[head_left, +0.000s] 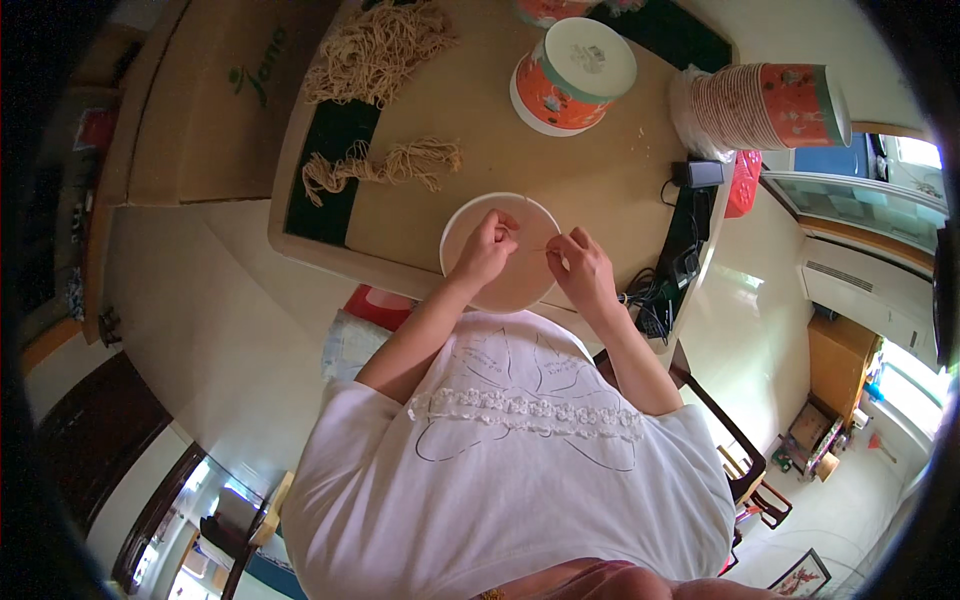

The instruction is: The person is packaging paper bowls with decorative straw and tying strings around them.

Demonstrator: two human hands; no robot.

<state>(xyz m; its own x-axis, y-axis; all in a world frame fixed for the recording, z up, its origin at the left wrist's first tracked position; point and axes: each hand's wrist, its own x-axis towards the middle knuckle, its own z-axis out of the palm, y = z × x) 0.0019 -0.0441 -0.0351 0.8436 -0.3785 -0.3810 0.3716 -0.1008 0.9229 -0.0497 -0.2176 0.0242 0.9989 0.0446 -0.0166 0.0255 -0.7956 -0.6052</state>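
Note:
Over a round white paper tub (pixel 462 225) at the table's near edge, both of my hands are held close together. My left hand (pixel 488 248) has its fingers curled in a pinch, and whatever lies in them is too small to make out. A thin pale strand (pixel 540 249) sticks out from the fingertips of my right hand (pixel 583 268), which is closed on it. Beyond my left hand lies a short bundle of beige twine (pixel 385 168). A larger tangled heap of twine (pixel 378 55) sits farther back on the left.
An orange and white paper tub (pixel 565 85) stands upside down at the back. On the right lies a nested stack of similar tubs (pixel 760 105) in clear plastic. A black adapter (pixel 697 174) and cables run along the right edge. A large cardboard box (pixel 215 100) stands left.

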